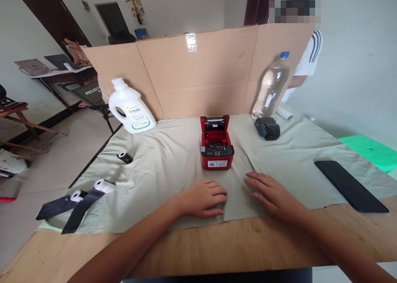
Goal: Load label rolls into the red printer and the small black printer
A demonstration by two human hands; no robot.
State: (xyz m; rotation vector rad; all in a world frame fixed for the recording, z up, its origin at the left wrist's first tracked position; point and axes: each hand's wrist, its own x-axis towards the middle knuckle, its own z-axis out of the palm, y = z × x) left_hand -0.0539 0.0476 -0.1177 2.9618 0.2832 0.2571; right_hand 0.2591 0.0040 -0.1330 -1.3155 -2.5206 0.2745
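Observation:
My left hand [204, 198] rests palm down on the grey-green cloth, fingers apart and holding nothing. My right hand [271, 192] lies flat on the same cloth, its fingers spread, with nothing in it. Just beyond and between both hands stands a small red and black label printer [217, 150], its lid raised and its inside showing. Neither hand touches it. At the left lie a small black paper roll [125, 157] and two more rolls with dark strips unrolled, one being the nearer roll [104, 185] and the other the farther-left roll [77, 196].
A cardboard screen [198, 76] stands at the back, with a white detergent jug [130, 107] and a clear water bottle [273, 86] before it. A black roll-shaped device [267, 128] sits near the bottle. A dark phone [350, 185] lies right. Another person's sleeve [312, 53] shows behind.

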